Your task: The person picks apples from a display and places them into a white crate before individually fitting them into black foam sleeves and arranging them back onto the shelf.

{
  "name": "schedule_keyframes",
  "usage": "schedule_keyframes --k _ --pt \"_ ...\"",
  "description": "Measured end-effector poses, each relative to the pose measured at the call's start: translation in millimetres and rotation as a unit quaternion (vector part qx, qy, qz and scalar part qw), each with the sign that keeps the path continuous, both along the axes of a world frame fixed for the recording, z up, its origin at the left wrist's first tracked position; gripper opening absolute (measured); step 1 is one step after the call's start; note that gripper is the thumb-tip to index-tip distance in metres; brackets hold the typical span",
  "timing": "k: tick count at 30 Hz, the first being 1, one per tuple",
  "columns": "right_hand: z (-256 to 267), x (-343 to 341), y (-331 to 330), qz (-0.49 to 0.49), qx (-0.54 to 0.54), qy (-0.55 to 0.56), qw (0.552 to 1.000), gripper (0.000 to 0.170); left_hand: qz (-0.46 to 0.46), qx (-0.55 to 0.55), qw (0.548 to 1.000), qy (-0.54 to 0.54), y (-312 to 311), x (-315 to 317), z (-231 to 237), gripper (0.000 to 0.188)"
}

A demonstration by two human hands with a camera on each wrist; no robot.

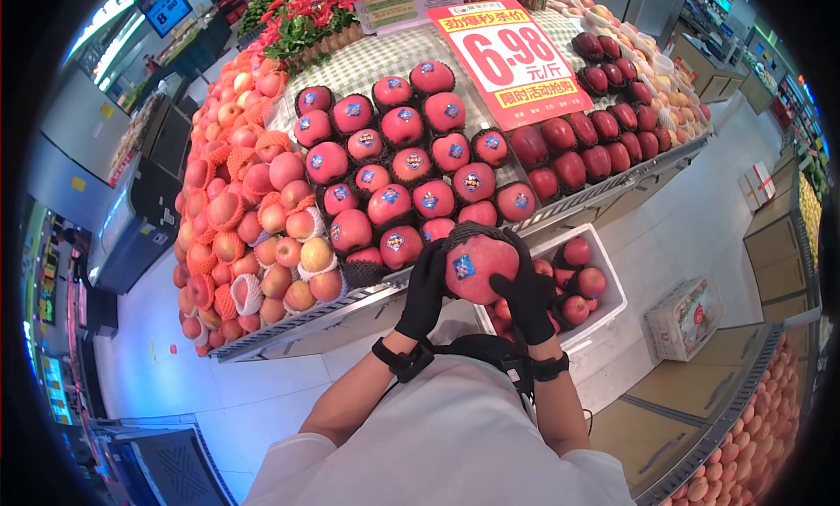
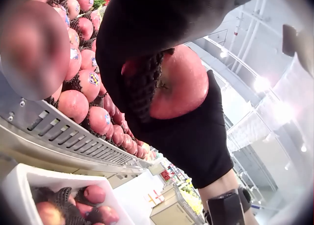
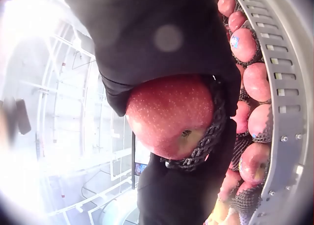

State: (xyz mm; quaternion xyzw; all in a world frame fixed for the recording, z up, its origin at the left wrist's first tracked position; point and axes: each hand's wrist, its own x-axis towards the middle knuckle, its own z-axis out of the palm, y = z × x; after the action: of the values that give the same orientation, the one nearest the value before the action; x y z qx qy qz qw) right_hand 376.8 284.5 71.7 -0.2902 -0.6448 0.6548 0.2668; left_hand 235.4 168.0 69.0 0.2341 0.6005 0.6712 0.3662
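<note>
At far left, a pile of apples (image 1: 254,217), many in orange or white foam nets, fills one end of the display stand (image 1: 350,64). Next come rows of stickered apples (image 1: 389,204), a number of them set in black nets.

The black-gloved left hand (image 1: 424,287) grips the near side of a large red apple (image 1: 481,274), its fingers curved round the fruit and its black net (image 1: 477,233). The apple is up off the stand, by its front edge, sticker towards the person. The right hand (image 1: 529,300) grasps the other side, thumb pressed on the skin. The step in hand looks like two-handed handling of the netted fruit; the next move calls for an even grip, with the net kept snug.

To the right, a white foam box (image 1: 612,268) contains more red apples and black netting. Beyond are dark red apples (image 1: 598,162) on the stand and, on the floor, a printed carton (image 1: 687,322) whose contents cannot be made out.
</note>
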Motion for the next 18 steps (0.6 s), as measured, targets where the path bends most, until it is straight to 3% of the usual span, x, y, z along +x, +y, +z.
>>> schedule_keyframes --k 6,12,15,18 --pt "-5 6 3 0.029 -0.021 0.051 0.998 0.093 0.04 -0.008 0.964 0.263 2 -10 -22 0.037" --pt "-3 9 3 0.062 -0.035 0.087 0.994 0.095 0.012 -0.047 0.994 0.095 3 -16 -14 0.032" --pt "-7 11 5 0.068 -0.054 0.095 0.992 0.094 -0.008 -0.06 0.974 0.217 3 -21 -22 0.031" --pt "-3 13 5 0.074 -0.048 0.071 0.994 0.093 -0.017 -0.096 0.919 0.382 3 -29 -48 0.029"
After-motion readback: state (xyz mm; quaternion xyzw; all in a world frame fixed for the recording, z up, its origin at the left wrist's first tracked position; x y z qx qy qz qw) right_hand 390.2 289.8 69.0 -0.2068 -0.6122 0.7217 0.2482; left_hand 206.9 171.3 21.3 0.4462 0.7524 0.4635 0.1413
